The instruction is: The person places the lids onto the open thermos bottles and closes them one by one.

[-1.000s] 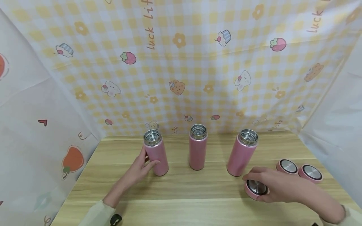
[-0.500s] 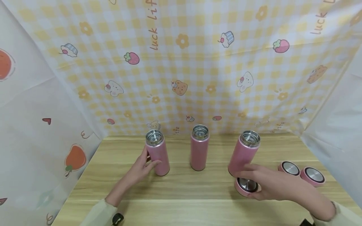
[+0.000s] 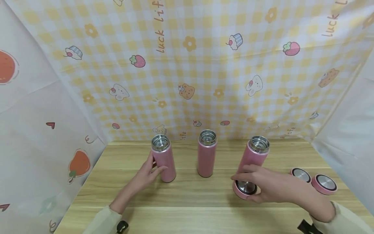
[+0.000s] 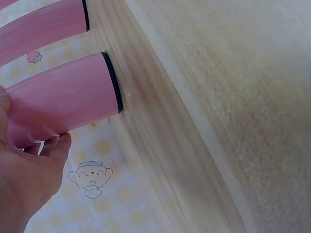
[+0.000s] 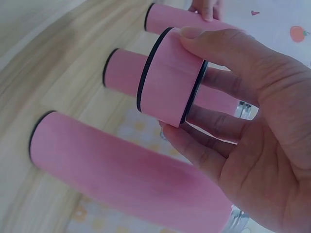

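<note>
Three pink thermos bottles without lids stand upright in a row, their steel mouths showing. My left hand (image 3: 147, 171) grips the left thermos bottle (image 3: 166, 164), fingers round its far side and thumb across its front. In the left wrist view that bottle (image 4: 68, 97) shows its dark base ring near the table. Pinched between thumb and fingers of my right hand (image 3: 271, 185) is a pink thermos lid (image 3: 241, 192) with a steel top. It is held in front of the right thermos bottle (image 3: 253, 157), overlapping its lower part in the head view. The middle thermos bottle (image 3: 206, 159) is untouched.
Two more pink lids lie at the right of the wooden table (image 3: 187, 195): one lid (image 3: 301, 175) partly behind my right hand, the other lid (image 3: 325, 183) beside it. A checked cloth (image 3: 187, 71) hangs behind the bottles, with white cloth at both sides.
My right hand has carried the lid leftward and slightly away from me, to in front of the right bottle. The left hand keeps its grip; the view has shifted slightly.
</note>
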`<state>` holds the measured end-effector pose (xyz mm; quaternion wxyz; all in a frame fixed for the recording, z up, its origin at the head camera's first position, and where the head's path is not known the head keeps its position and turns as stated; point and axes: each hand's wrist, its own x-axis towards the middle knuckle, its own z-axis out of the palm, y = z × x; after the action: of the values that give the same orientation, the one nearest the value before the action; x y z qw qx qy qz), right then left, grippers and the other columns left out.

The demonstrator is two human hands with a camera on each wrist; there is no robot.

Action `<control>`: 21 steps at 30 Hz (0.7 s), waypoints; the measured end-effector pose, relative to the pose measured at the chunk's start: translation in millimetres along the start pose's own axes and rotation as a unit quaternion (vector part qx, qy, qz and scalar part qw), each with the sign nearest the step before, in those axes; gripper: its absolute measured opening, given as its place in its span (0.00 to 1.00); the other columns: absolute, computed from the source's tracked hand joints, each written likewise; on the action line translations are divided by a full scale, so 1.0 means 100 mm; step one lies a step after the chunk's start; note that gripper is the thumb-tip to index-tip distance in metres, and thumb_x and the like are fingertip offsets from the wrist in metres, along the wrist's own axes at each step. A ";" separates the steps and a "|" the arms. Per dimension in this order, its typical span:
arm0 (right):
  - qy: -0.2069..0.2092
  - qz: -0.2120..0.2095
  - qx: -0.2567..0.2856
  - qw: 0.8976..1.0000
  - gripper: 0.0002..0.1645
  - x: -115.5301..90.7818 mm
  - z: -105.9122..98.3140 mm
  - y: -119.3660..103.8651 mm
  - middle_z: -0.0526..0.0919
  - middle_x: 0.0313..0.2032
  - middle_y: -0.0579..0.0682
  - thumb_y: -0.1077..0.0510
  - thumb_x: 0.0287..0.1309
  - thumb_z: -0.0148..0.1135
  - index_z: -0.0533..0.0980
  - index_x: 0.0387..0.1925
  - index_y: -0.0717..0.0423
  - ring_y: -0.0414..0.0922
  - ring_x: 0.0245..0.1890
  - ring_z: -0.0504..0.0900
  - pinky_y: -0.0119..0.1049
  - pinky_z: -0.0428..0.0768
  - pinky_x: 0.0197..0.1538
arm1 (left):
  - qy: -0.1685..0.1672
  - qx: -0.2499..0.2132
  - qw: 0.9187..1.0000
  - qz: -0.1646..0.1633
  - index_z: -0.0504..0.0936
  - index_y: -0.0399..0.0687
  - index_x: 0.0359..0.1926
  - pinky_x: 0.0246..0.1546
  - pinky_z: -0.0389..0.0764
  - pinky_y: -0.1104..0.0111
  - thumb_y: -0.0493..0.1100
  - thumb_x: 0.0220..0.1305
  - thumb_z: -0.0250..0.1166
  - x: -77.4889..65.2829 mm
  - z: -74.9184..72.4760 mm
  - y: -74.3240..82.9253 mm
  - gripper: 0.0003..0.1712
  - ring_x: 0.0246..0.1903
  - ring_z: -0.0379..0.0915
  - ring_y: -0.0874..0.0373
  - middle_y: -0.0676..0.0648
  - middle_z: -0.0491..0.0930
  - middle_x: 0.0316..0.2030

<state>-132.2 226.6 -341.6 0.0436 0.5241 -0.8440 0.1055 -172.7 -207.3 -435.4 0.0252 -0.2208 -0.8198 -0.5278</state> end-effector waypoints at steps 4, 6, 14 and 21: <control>0.010 -0.013 -0.002 1.000 0.32 0.08 -0.02 -0.03 0.79 0.48 0.44 0.55 0.47 0.81 0.81 0.56 0.51 0.43 0.47 0.77 0.37 0.81 0.45 | 0.000 -0.002 1.000 0.000 0.43 0.49 0.80 0.63 0.67 0.46 0.40 0.72 0.65 -0.01 0.01 0.00 0.49 0.70 0.58 0.39 0.36 0.59 0.72; 0.006 -0.014 -0.002 1.000 0.32 0.12 -0.04 -0.04 0.79 0.48 0.44 0.55 0.47 0.81 0.81 0.56 0.52 0.42 0.47 0.77 0.37 0.81 0.45 | 0.001 0.000 1.000 -0.003 0.43 0.49 0.80 0.63 0.67 0.46 0.41 0.72 0.65 -0.01 0.01 0.00 0.48 0.70 0.58 0.39 0.35 0.59 0.72; -0.009 -0.005 0.020 1.000 0.32 0.32 -0.14 -0.09 0.78 0.48 0.43 0.57 0.48 0.79 0.81 0.58 0.52 0.39 0.45 0.77 0.34 0.80 0.45 | 0.000 0.004 1.000 -0.004 0.44 0.47 0.79 0.63 0.66 0.46 0.41 0.72 0.65 -0.03 0.00 0.01 0.47 0.70 0.58 0.39 0.35 0.59 0.72; 0.008 -0.023 0.012 1.000 0.33 0.46 -0.25 -0.12 0.79 0.47 0.45 0.58 0.48 0.80 0.80 0.58 0.52 0.40 0.44 0.78 0.34 0.80 0.45 | -0.007 0.002 1.000 -0.008 0.42 0.47 0.80 0.64 0.65 0.45 0.41 0.73 0.64 -0.01 0.00 0.03 0.48 0.71 0.55 0.39 0.35 0.56 0.73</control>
<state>-142.9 187.2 -307.8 0.0463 0.5427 -0.8302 0.1189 -171.1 -206.3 -433.5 0.0153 -0.2180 -0.8226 -0.5249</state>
